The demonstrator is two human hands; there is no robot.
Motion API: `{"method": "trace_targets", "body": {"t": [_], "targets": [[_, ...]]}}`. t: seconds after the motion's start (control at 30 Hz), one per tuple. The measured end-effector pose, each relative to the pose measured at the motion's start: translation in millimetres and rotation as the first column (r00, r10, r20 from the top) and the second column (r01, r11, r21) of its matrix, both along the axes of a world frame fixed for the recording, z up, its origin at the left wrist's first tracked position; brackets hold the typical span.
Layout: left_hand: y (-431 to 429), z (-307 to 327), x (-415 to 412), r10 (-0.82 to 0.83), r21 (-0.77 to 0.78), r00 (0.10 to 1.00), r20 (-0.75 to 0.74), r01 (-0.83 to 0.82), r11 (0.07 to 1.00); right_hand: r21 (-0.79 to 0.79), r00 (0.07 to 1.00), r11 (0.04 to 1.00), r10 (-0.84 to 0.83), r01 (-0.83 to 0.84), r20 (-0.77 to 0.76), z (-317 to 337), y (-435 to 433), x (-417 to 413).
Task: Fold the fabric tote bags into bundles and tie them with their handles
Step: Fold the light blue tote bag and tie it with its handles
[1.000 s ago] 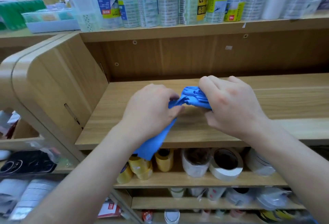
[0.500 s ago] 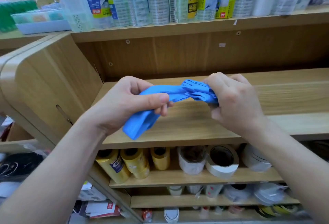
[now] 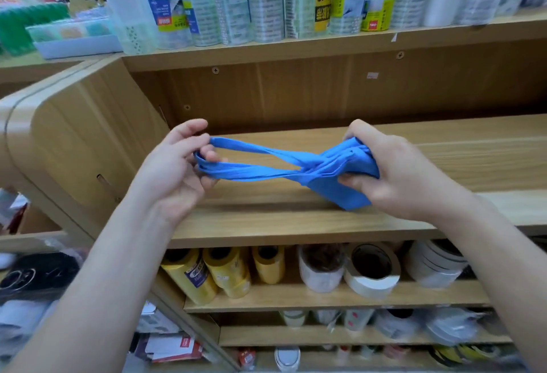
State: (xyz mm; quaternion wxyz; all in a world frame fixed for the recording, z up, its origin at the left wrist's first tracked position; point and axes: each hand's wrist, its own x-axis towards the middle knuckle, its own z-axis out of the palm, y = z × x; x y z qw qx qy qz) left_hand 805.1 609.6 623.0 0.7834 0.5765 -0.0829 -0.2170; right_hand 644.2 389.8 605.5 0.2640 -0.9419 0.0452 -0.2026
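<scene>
Blue fabric, folded into a compact tote bag bundle [image 3: 334, 192], is held just above the wooden shelf [image 3: 296, 218], over its right part. It is clamped by the right grip [image 3: 396, 174], whose fingers and thumb are curled round it. The handles [image 3: 251, 176] are stretched out from the bundle as a long loop above the middle of the shelf. Their far end is hooked round the curled fingers of the left grip [image 3: 174, 171], which is closed on them above the shelf's left part.

The folding is judged to be done, and the step in hand is taken to be the tying, with the handles pulled taut in readiness. For the next move, the loop would probably need to be carried round the bundle and tucked or knotted. Meanwhile the folds should be pinned firmly so that nothing springs open. Rolls of tape [image 3: 371, 269] are stored below the shelf.
</scene>
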Motion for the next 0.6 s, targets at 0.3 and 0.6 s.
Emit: {"method": "trace_targets", "body": {"t": [0.3,0.6], "targets": [[25.7,-2.9,-13.2,-0.712,0.704,0.184,0.678,-0.44,0.557,-0.011,0.95,1.0,0.008,-0.012,-0.311,34.5,-21.0,17.5],[15.7,-23.4,-15.6,-0.438,0.443,0.07,0.896,-0.146,0.884,0.037,0.912,0.999,0.043,-0.03,-0.409,35.7,-34.5,30.7]]}}
